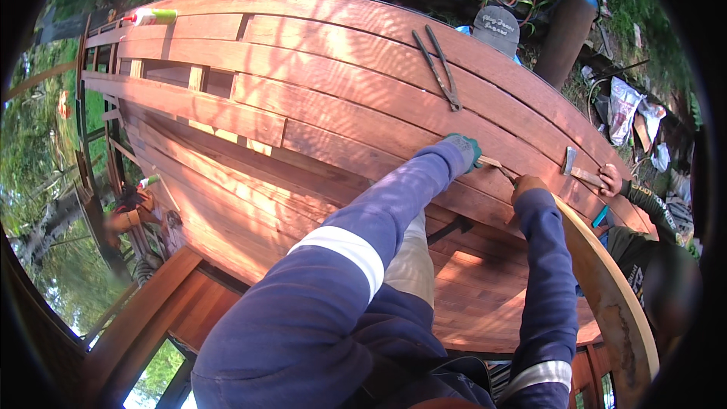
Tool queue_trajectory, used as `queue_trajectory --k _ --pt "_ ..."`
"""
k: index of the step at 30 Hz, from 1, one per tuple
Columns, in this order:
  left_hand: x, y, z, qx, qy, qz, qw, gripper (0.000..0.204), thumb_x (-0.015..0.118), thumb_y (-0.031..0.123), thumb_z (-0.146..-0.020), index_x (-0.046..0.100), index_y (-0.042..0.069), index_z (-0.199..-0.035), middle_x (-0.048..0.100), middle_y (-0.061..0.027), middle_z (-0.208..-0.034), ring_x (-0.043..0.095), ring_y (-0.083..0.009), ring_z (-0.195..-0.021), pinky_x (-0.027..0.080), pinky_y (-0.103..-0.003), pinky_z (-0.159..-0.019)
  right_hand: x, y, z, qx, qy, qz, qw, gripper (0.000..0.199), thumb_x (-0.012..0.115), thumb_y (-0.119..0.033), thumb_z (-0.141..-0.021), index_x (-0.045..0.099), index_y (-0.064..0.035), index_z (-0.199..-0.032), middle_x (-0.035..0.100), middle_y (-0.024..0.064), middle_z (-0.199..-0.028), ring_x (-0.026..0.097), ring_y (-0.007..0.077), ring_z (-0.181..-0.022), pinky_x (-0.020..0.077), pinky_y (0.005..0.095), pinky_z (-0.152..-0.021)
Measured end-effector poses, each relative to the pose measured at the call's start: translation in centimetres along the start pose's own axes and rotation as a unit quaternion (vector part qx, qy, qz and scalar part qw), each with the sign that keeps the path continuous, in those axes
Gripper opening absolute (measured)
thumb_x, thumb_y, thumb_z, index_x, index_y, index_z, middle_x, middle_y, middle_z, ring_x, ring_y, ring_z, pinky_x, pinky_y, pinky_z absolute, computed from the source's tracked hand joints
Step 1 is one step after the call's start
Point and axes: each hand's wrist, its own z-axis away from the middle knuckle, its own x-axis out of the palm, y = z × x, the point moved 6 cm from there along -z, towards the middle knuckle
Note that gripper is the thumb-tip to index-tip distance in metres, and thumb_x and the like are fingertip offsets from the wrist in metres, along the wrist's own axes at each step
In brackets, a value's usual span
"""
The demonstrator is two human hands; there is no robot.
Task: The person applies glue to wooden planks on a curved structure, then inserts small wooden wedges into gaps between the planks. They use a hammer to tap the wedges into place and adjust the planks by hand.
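Observation:
My left hand, in a grey-green glove, is closed over the reddish wooden planks. A thin pale strip of wood sticks out of its grip toward my right hand. Close by on the right, my bare right hand is closed too. A slim dark metal tool juts from it and meets the strip's end; its kind is too small to make out. Beyond my hands, steel pincers with long handles lie spread on the planks.
At right, a co-worker's hand grips a hammer. A curved wooden beam rises beside my right arm. Gaps between planks show at left, near a sealant tube. A gas cylinder stands past the far edge.

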Motion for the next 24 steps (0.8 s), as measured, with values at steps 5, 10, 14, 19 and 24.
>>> queue_trajectory --k 5,10,14,19,24 --pt "-0.1 -0.3 0.9 -0.006 0.030 0.003 1.000 0.029 0.063 0.037 -0.096 0.072 0.013 -0.110 0.067 -0.0153 -0.117 0.068 -0.0350 -0.105 0.052 -0.048 -0.092 0.2 -0.1 -0.6 -0.020 0.001 0.032 0.999 0.030 0.061 -0.017 -0.090 0.075 -0.0038 -0.113 0.072 0.0238 -0.111 0.070 0.0396 -0.106 0.0565 0.0462 -0.092" --pt "-1.7 2.0 1.3 0.001 0.043 0.023 0.999 0.030 0.062 0.038 -0.097 0.072 0.012 -0.110 0.068 -0.0163 -0.117 0.068 -0.0358 -0.106 0.053 -0.049 -0.092 -0.5 -0.5 0.2 -0.006 0.006 0.033 0.999 0.031 0.058 -0.013 -0.089 0.075 -0.0037 -0.113 0.072 0.0230 -0.112 0.070 0.0382 -0.107 0.0569 0.0451 -0.092" --pt "-2.8 6.0 0.7 -0.025 -0.004 0.036 0.999 0.032 0.061 0.037 -0.097 0.073 0.011 -0.111 0.070 -0.0183 -0.115 0.069 -0.0373 -0.104 0.054 -0.050 -0.091 -1.4 -1.0 1.1 -0.019 0.018 0.016 1.000 0.031 0.057 -0.012 -0.089 0.075 -0.0028 -0.114 0.072 0.0245 -0.112 0.069 0.0389 -0.108 0.0564 0.0450 -0.093" --pt "-0.1 4.6 5.6 -0.126 0.071 0.149 0.978 0.032 0.061 0.037 -0.097 0.073 0.011 -0.109 0.071 -0.0188 -0.113 0.068 -0.0394 -0.103 0.053 -0.050 -0.089 -1.6 -1.1 1.2 -0.032 0.034 0.018 0.999 0.031 0.058 -0.013 -0.089 0.075 -0.0011 -0.112 0.072 0.0256 -0.112 0.069 0.0400 -0.108 0.0561 0.0449 -0.094" --pt "8.3 0.8 16.9 -0.175 0.115 0.183 0.960 0.030 0.060 0.037 -0.096 0.070 0.011 -0.107 0.071 -0.0191 -0.104 0.067 -0.0417 -0.097 0.052 -0.052 -0.085 -0.7 -0.9 0.8 -0.045 0.033 0.059 0.997 0.031 0.054 -0.015 -0.094 0.074 -0.0045 -0.115 0.072 0.0225 -0.117 0.069 0.0388 -0.112 0.0561 0.0472 -0.094"
